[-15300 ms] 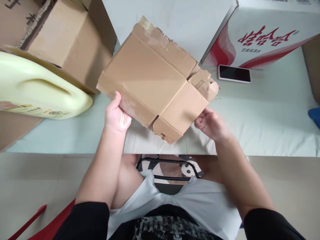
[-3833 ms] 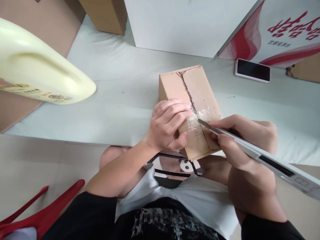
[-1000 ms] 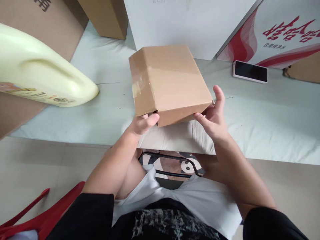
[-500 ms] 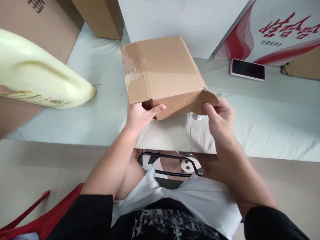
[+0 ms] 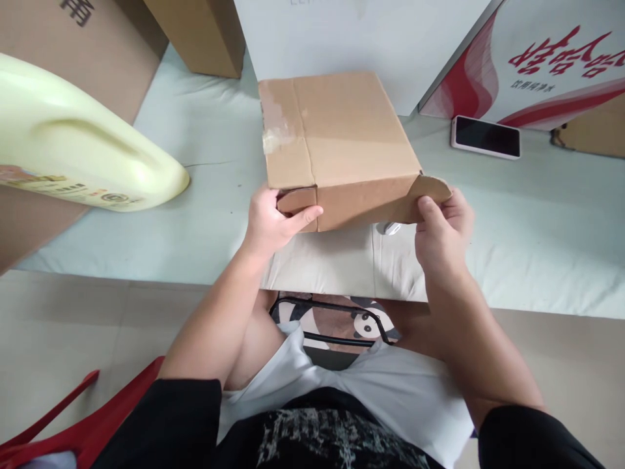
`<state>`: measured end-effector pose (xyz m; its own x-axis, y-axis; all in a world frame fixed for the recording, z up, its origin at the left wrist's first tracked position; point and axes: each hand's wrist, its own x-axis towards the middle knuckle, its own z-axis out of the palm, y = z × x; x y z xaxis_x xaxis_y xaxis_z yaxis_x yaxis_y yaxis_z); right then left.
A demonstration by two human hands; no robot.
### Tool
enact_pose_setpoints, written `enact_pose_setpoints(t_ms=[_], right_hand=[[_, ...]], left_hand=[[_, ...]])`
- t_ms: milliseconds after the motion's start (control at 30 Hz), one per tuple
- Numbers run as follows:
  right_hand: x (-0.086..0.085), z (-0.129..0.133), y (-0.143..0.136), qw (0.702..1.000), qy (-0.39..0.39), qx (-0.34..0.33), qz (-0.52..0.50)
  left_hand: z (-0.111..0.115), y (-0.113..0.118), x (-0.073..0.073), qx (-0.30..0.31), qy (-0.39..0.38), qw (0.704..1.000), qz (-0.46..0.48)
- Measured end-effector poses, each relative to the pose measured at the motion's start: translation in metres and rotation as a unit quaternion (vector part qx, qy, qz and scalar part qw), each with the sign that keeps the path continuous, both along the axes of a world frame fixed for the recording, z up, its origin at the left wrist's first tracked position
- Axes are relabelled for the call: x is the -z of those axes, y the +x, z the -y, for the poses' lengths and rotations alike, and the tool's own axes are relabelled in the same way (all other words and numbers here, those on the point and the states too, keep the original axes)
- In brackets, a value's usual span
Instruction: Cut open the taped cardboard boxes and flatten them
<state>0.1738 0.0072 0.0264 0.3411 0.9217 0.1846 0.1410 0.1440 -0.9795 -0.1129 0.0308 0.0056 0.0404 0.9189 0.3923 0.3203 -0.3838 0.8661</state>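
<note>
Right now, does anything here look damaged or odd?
Yes, mildly. The cardboard box held between both hands has a scuffed, pale patch where its surface looks torn, at the left end of its top. A shiny object also pokes out beneath its near side, mostly hidden, so I can't identify it.

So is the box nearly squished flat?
Not quite. The flap on the right already looks loose, because it sticks out sideways. The right hand is pinching it, while the left hand holds the other end of the box. The box looks boxy, not flat, so the squishing part is probably left.
</note>
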Motion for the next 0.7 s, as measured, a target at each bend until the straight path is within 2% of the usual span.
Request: enact_pose_setpoints(t_ms=[67,100,200,267,333,500,600,700], right_hand=[[-0.001,0.000,0.002,0.998,-0.021,-0.037,-0.049],[-0.001,0.000,0.003,0.995,-0.041,-0.058,-0.073],[-0.001,-0.002,0.006,0.983,-0.101,-0.098,-0.118],[-0.001,-0.003,0.007,0.981,-0.115,-0.081,-0.133],[-0.003,-0.004,0.006,0.979,-0.119,-0.050,-0.156],[-0.011,-0.003,0.002,0.966,-0.149,-0.034,-0.211],[-0.014,-0.002,0.001,0.968,-0.125,-0.025,-0.218],[-0.013,-0.002,0.002,0.975,-0.078,0.000,-0.207]], left_hand=[[0.001,-0.001,-0.003,-0.030,-0.009,1.000,0.000],[0.001,-0.001,-0.004,-0.026,-0.014,0.999,0.015],[0.000,0.000,-0.006,0.055,-0.057,0.989,0.121],[-0.001,0.001,-0.007,0.117,-0.105,0.965,0.210],[-0.002,0.001,-0.009,0.139,-0.128,0.947,0.259],[-0.001,-0.001,-0.004,0.093,-0.096,0.963,0.234],[0.000,-0.003,-0.001,0.069,-0.110,0.961,0.246],[-0.002,-0.005,-0.006,0.018,-0.111,0.961,0.252]])
